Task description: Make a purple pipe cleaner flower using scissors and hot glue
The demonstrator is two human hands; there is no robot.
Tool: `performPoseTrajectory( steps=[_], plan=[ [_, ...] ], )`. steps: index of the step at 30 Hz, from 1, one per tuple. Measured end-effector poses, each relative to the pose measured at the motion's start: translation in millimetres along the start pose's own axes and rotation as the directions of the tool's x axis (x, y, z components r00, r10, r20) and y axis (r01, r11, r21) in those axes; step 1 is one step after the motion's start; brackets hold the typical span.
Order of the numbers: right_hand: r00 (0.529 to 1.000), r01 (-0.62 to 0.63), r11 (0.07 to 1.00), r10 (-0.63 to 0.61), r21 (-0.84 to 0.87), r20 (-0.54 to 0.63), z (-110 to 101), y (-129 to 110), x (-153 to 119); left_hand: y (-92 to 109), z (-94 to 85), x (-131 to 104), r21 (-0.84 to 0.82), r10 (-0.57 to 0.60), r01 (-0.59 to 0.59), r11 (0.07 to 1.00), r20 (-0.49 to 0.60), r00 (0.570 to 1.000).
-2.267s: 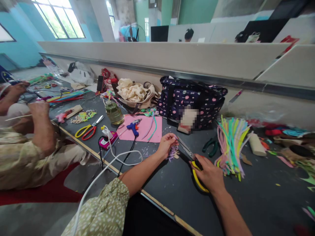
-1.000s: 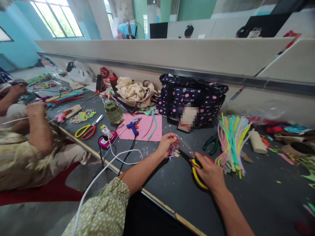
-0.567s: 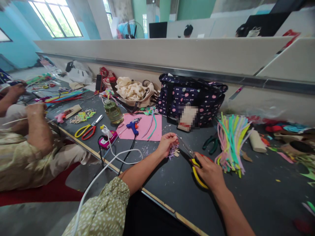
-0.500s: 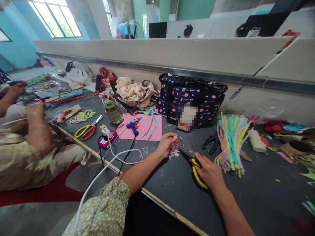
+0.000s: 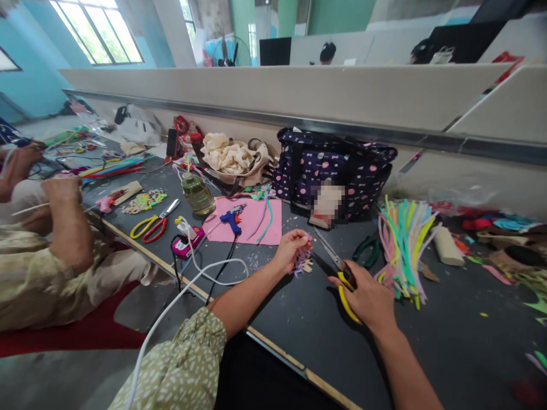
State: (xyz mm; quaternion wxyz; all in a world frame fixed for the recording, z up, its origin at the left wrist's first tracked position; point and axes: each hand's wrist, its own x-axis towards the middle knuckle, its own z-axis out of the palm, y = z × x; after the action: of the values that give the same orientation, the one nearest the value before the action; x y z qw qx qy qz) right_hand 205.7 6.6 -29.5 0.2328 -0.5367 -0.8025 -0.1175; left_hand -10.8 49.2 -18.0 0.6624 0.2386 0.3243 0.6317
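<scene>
My right hand (image 5: 370, 293) grips a pair of scissors (image 5: 330, 249) by the yellow handle, blades pointing up and left. Just left of the blade tips, my left hand (image 5: 294, 249) is closed in a pinch, with a bit of light purple material showing at the fingertips. What exactly it is, I cannot make out. Beneath and beside that hand lies a small heap of purple and cream cut pieces (image 5: 304, 264) on the dark table (image 5: 294, 336). A tip of the scissors is apart from the fingers.
A bundle of pastel fuzzy stems (image 5: 405, 250) and dark pliers (image 5: 367, 250) lie right. Behind stands a patterned bag (image 5: 333, 165). Leftward are a blue glue gun (image 5: 233, 219) on a pink sheet (image 5: 267, 225), a liquid-filled bottle (image 5: 197, 193), and other scissors (image 5: 156, 221). A co-worker (image 5: 64, 228) sits left.
The scissors and my right hand have shifted slightly right, away from my left fingertips. My left hand stays almost in place, with the purple bit now showing at its fingertips.
</scene>
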Motion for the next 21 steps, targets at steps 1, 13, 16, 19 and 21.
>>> performPoseTrajectory(
  steps=[1, 13, 16, 19, 21],
  plan=[
    [1.0, 0.008, 1.0, -0.008, -0.005, -0.003, -0.2, -0.6, 0.0, 0.0, -0.3, 0.1, -0.001, 0.003, -0.003, 1.0, 0.002, 1.0],
    [0.994, 0.095, 0.995, -0.094, 0.015, -0.059, 9.8, 6.4, -4.3, 1.3, -0.7, -0.3, -0.014, 0.009, -0.009, 1.0, 0.018, 1.0],
    [0.992, 0.109, 0.994, -0.109, 0.006, -0.058, 9.1, 6.4, -4.7, 1.3, -0.4, -0.3, -0.019, 0.0, 0.001, 1.0, 0.015, 1.0],
    [0.99, 0.122, 0.992, -0.122, -0.004, -0.063, 7.7, 6.0, -4.3, 1.1, 0.3, -0.4, -0.026, 0.003, -0.003, 1.0, 0.016, 1.0],
    [0.989, 0.129, 0.992, -0.129, -0.009, -0.07, 6.9, 5.5, -3.8, 0.8, 0.6, -0.3, -0.032, 0.008, -0.008, 0.999, 0.01, 1.0]
  ],
)
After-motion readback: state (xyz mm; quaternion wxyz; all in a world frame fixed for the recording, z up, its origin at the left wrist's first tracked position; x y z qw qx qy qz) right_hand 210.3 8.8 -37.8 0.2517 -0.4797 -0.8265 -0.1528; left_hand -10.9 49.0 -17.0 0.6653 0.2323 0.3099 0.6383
